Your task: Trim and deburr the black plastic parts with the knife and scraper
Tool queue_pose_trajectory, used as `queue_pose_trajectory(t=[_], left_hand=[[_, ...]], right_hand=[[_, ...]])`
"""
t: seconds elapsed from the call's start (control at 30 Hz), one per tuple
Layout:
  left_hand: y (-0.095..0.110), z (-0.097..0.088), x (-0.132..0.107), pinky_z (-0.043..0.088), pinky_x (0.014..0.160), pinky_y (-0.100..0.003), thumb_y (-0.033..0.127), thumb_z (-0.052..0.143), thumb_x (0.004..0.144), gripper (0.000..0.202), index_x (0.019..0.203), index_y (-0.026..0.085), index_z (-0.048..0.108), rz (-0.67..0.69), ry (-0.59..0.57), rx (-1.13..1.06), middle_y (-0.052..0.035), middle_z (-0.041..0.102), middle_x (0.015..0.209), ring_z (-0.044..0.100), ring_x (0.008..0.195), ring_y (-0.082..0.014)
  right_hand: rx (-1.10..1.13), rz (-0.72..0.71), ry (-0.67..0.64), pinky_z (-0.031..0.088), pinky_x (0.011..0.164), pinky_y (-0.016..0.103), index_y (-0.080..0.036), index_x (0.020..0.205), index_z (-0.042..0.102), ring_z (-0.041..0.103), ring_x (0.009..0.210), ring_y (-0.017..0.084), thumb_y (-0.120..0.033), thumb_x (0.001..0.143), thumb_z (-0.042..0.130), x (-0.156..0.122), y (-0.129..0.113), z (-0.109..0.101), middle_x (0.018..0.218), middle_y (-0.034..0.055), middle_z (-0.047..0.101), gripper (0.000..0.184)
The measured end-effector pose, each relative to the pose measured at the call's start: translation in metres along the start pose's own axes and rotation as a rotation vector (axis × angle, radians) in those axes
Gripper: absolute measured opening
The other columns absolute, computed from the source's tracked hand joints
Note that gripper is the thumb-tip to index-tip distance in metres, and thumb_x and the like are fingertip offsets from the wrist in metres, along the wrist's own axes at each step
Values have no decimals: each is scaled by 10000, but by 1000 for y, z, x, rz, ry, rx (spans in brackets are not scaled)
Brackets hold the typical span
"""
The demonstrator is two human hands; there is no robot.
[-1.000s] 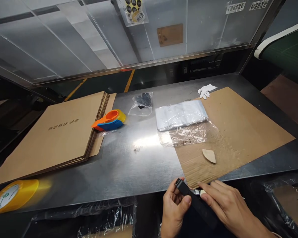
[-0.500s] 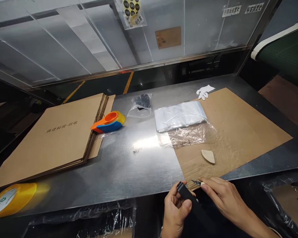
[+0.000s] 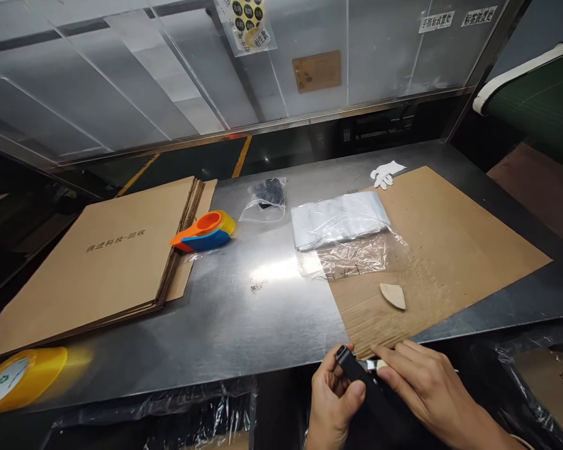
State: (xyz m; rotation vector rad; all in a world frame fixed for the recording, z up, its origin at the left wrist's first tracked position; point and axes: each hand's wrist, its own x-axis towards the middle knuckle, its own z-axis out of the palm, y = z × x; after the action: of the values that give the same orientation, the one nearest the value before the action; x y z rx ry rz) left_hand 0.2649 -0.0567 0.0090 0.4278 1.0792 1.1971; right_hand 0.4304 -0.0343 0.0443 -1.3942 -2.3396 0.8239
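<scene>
At the table's front edge, my left hand point(image 3: 331, 400) is closed round a long black bar-shaped part point(image 3: 354, 370), thumb on its near side. Its lower end fades into the dark below. My right hand point(image 3: 426, 381) pinches a small craft knife point(image 3: 370, 364) with a pale handle. The metal blade points left and meets the side of the black part; whether it cuts in, I cannot tell. Just beyond the hands, a tan wedge-shaped pad point(image 3: 393, 296) lies on a flat cardboard sheet point(image 3: 469, 231).
A stack of flattened cartons point(image 3: 122, 250) covers the left side. Beside it sits an orange and blue tape dispenser point(image 3: 204, 231); a yellow tape roll point(image 3: 23, 378) is at front left. Plastic bags point(image 3: 340, 219), a bagged black item point(image 3: 269, 194) and a white glove point(image 3: 387, 174) lie farther back.
The knife in my right hand has moved slightly down and its blade now reaches the black part's side. My left hand has barely shifted.
</scene>
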Motion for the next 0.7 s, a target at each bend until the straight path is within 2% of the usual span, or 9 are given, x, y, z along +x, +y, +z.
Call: queue_pose_trajectory(t=[0.13, 0.33, 0.57, 0.7], left_hand=[[0, -1, 0, 437, 627, -210, 433, 829, 500, 598, 990, 146, 640, -2, -18, 21, -43, 667, 755, 569, 694, -130], [1, -3, 0, 438, 659, -210, 443, 823, 511, 618, 1008, 133, 623, -20, -51, 24, -33, 654, 745, 578, 708, -129], [-1, -5, 1, 441, 663, -225, 460, 814, 517, 628, 1012, 127, 618, -13, -44, 56, -42, 651, 763, 565, 716, -136], [-3, -6, 1, 440, 667, -239, 469, 801, 538, 635, 1030, 121, 600, -8, -57, 79, -55, 654, 769, 568, 717, -146]], right_hand=[[-9, -14, -2, 418, 648, 313, -241, 1171, 558, 582, 782, 179, -347, 982, 359, -1, 1, -1, 860, 21, 628, 295], [6, -44, 76, 391, 622, 294, -289, 1209, 520, 568, 745, 156, -330, 987, 357, -1, 3, 0, 834, -14, 615, 279], [-22, -69, 98, 387, 607, 282, -270, 1170, 537, 571, 726, 154, -335, 985, 358, 0, 1, -1, 807, -16, 615, 265], [-62, -60, 93, 388, 614, 281, -247, 1110, 567, 576, 723, 164, -338, 985, 345, 1, 6, 6, 799, 4, 619, 270]])
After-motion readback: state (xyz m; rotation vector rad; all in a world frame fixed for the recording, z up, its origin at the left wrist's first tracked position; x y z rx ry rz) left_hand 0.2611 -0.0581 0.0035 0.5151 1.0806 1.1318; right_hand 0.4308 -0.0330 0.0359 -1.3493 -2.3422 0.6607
